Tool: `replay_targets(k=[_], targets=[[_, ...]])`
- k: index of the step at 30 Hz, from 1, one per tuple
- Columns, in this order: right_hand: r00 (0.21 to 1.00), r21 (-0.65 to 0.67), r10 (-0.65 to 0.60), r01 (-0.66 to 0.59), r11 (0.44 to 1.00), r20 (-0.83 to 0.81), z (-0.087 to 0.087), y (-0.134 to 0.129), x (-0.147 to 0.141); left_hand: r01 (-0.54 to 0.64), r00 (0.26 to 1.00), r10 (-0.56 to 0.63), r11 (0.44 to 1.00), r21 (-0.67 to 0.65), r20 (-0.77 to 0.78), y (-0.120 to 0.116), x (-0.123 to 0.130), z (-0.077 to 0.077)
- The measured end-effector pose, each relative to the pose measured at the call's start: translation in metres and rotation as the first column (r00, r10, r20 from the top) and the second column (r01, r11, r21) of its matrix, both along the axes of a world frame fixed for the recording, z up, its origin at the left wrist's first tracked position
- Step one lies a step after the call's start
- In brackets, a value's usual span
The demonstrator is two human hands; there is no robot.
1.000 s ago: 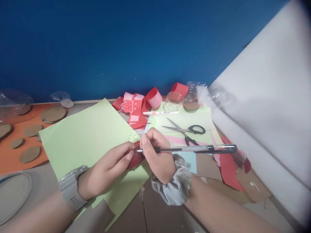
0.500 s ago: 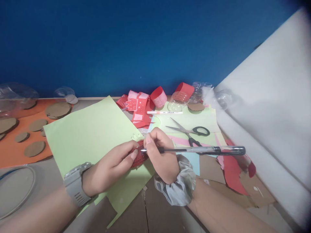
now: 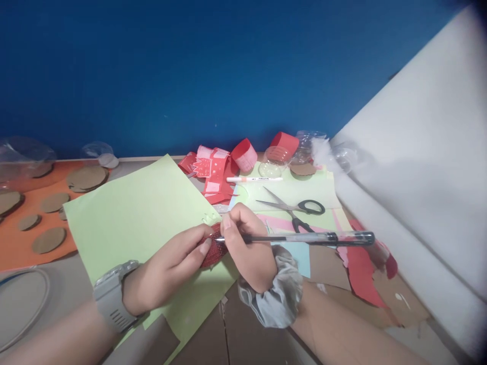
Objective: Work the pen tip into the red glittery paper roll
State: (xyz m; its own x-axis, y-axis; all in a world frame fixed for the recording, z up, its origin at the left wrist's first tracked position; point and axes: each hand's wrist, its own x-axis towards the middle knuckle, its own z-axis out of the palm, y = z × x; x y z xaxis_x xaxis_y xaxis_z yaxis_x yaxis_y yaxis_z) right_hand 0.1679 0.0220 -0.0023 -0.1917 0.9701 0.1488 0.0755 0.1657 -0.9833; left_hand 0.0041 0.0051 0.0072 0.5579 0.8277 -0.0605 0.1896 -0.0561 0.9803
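The person's left hand (image 3: pixel 169 266) pinches the dotted red piece (image 3: pixel 212 255) over the right side of the green sheet (image 3: pixel 133 213), apparently to steady it under the pen tip. The right hand (image 3: pixel 253 258) grips the pen (image 3: pixel 312 238) low, likely for fine control. Right of the sheet lie open scissors (image 3: pixel 289 208); farther back, a marker (image 3: pixel 253 179) and red paper strips (image 3: pixel 217 185), seemingly kept aside as working room.
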Motion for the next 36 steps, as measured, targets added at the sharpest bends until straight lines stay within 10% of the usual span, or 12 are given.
replay_targets(k=[36], targets=[[1.000,-0.057,0.009,-0.009,0.998,0.005,0.0026,0.0004,-0.0004,-0.016,0.996,0.009,0.997,-0.078,-0.088,-0.0033,-0.0033,0.0030]])
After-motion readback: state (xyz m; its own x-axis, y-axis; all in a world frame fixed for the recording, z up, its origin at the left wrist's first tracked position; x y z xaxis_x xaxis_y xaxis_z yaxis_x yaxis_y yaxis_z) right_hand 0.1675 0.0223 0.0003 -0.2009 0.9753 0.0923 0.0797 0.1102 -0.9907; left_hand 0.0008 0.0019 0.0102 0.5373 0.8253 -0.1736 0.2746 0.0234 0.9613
